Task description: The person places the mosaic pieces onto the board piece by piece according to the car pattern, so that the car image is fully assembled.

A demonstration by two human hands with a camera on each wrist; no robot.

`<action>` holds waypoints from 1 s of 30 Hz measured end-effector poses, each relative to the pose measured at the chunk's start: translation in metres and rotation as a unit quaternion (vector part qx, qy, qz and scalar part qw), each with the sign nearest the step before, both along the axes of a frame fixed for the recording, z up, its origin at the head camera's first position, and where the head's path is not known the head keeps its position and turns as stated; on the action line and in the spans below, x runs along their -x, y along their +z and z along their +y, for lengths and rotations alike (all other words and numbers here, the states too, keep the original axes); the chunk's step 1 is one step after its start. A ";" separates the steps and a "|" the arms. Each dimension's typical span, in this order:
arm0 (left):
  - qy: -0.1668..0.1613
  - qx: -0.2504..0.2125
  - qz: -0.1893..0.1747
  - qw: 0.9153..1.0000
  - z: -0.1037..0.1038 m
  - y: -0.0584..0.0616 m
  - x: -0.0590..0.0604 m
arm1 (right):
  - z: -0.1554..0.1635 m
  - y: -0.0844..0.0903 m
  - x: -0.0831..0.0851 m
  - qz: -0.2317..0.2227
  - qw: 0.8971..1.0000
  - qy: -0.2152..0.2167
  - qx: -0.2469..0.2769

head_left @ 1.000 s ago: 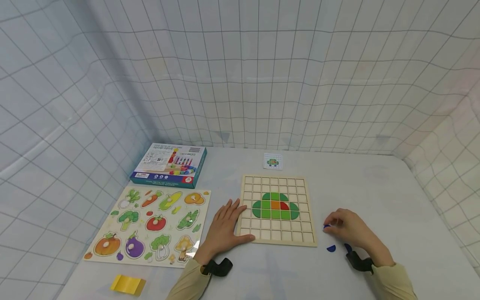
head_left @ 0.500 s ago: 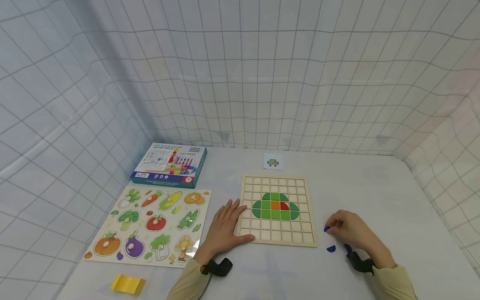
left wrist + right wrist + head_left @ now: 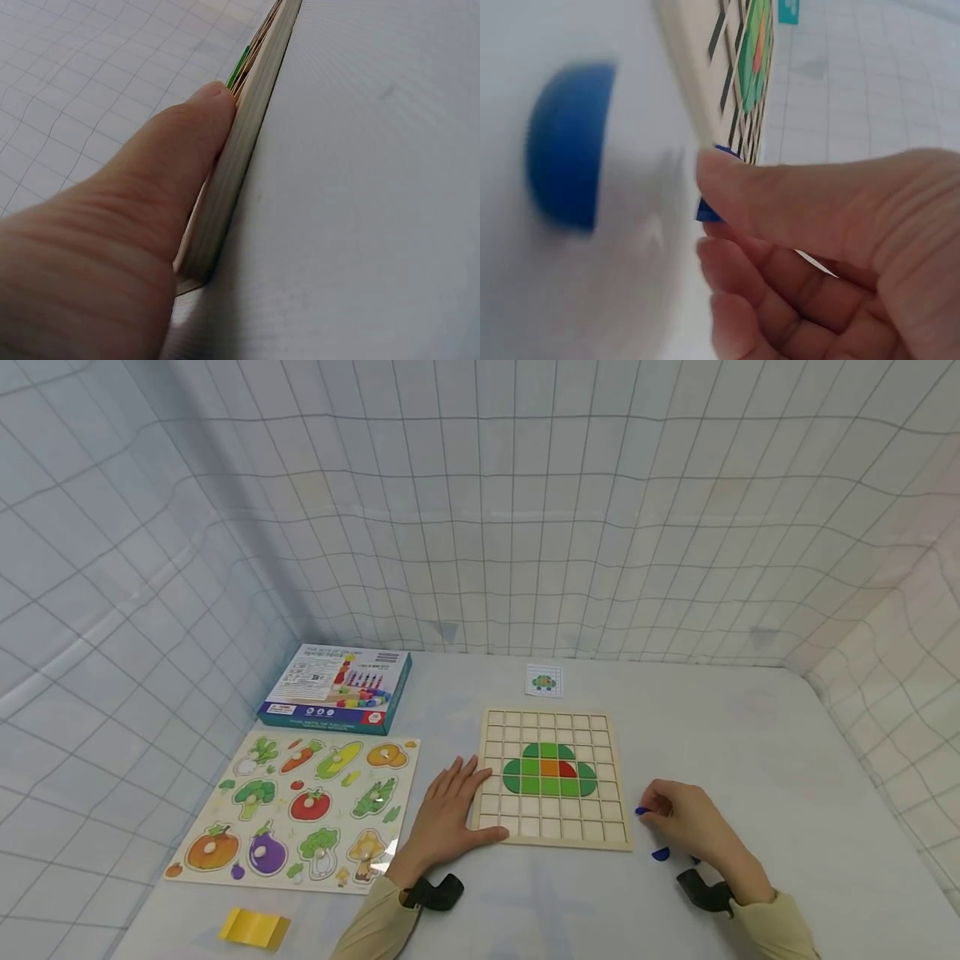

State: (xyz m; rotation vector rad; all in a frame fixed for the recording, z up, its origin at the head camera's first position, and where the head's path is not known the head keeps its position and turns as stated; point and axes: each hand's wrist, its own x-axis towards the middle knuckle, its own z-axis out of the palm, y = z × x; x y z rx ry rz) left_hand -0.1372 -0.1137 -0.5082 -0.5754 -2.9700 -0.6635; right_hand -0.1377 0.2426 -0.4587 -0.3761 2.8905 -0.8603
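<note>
A square wooden grid board (image 3: pixel 528 807) lies in the middle, with green, orange and red pieces set into a car-like shape. At its left edge, near the front corner, rests my left hand (image 3: pixel 447 818), fingers spread and straight; the left wrist view shows the thumb (image 3: pixel 187 127) against the rim. Just right of the board, my right hand (image 3: pixel 693 822) pinches a small blue piece (image 3: pixel 642 811) between thumb and fingers, which partly cover it (image 3: pixel 708 211). A blue half-disc (image 3: pixel 661 854) lies below that hand. Another blue piece (image 3: pixel 695 860) is mostly hidden by the wrist.
Behind the board lies a small pattern card (image 3: pixel 543 681). To the left are a vegetable peg puzzle (image 3: pixel 341 817) and a flat toy box (image 3: pixel 333 689). A yellow block (image 3: pixel 255 929) sits at the front left. Grid-patterned curtains (image 3: pixel 525 527) enclose the table.
My right hand has shifted slightly left toward the board with the blue piece. My left hand stays in place on the board's edge.
</note>
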 end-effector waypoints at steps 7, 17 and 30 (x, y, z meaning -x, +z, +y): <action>-0.001 -0.005 -0.001 1.000 0.000 0.002 0.000 | -0.035 0.007 0.005 0.038 0.997 0.033 0.054; -0.005 -0.005 -0.001 1.000 0.000 0.002 0.000 | -0.094 -0.001 0.012 0.006 0.994 0.072 0.083; -0.002 -0.003 0.003 1.000 0.000 0.002 0.001 | -0.128 -0.006 0.016 0.022 0.994 0.083 0.072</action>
